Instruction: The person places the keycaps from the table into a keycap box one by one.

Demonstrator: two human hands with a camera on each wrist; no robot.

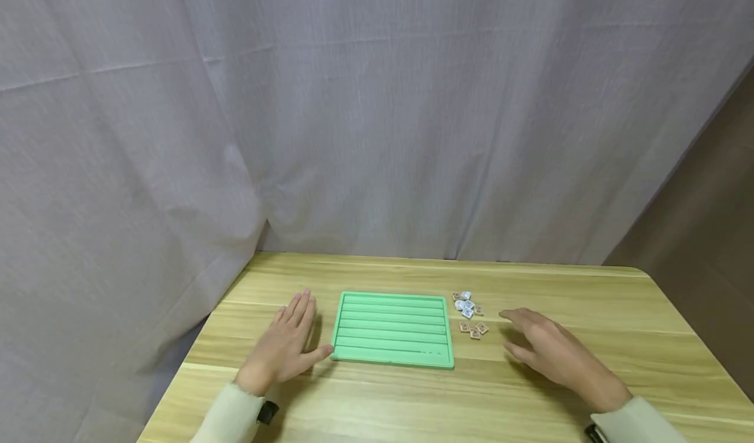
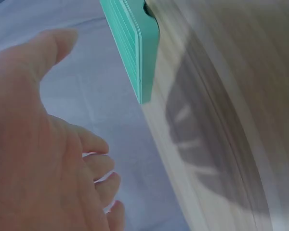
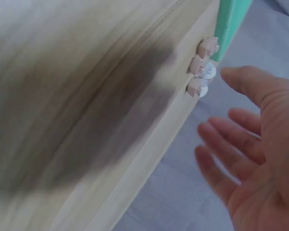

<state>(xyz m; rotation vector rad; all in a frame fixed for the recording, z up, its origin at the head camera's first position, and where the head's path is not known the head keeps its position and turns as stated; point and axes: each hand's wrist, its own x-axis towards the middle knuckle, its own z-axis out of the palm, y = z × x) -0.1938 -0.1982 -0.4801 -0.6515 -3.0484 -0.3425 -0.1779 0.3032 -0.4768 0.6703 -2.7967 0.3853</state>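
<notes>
A green ridged tray (image 1: 391,362) lies flat at the middle of the table, with several long slots running across it. Just right of it sit several small square tiles, some wooden (image 1: 475,334) and some white (image 1: 468,313), with marks on their faces. My left hand (image 1: 285,345) hovers by the tray's left side, fingers straight and thumb pointing toward its near left corner; it holds nothing. Right of the tiles, my right hand (image 1: 544,348) is held above the table with fingers loosely bent and nothing in them. The right wrist view shows the tiles (image 3: 198,86) apart from the thumb.
The wood-grain table (image 1: 377,404) reaches back to a grey curtain (image 1: 377,135), which also hangs along the left. At the far right is a brown surface (image 1: 707,233). Both hands cast shadows on the tabletop.
</notes>
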